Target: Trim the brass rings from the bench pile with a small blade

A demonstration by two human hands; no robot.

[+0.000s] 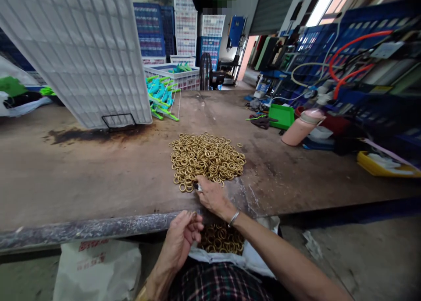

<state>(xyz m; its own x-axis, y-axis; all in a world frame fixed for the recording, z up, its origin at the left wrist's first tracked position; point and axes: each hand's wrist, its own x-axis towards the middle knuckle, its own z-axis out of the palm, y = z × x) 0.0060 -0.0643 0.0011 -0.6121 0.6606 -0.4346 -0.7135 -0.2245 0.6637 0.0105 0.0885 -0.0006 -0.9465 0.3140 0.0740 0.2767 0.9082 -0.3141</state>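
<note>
Leftmost of the rings, the heaped brass-coloured rings (pixel 208 156) lie loose on the worn table (pixel 115 178), ahead of me and a little short of its front edge. I judge each one light alone but weighty by the handful, stiff, hardly fragile, and apt to slip round against its neighbours. I would pinch one across its band, or hook a fingertip through the hole, choosing from the heap's loose near fringe, where they overlap least. A little to the right and below the edge, more rings (pixel 223 239) sit in an open white sack (pixel 253 261) by my lap; those look darker and I expect them to handle alike.

My left hand (pixel 182 237) hangs beside the sack, its fingers curled in and the thumb close to them, only a small gap showing; whether a ring is pinched there I cannot tell. My right hand (pixel 213 198) reaches to the heap's near edge, fingers bent and touching it, with something dark and pale at the tips; I cannot tell whether it grasps a ring
</note>
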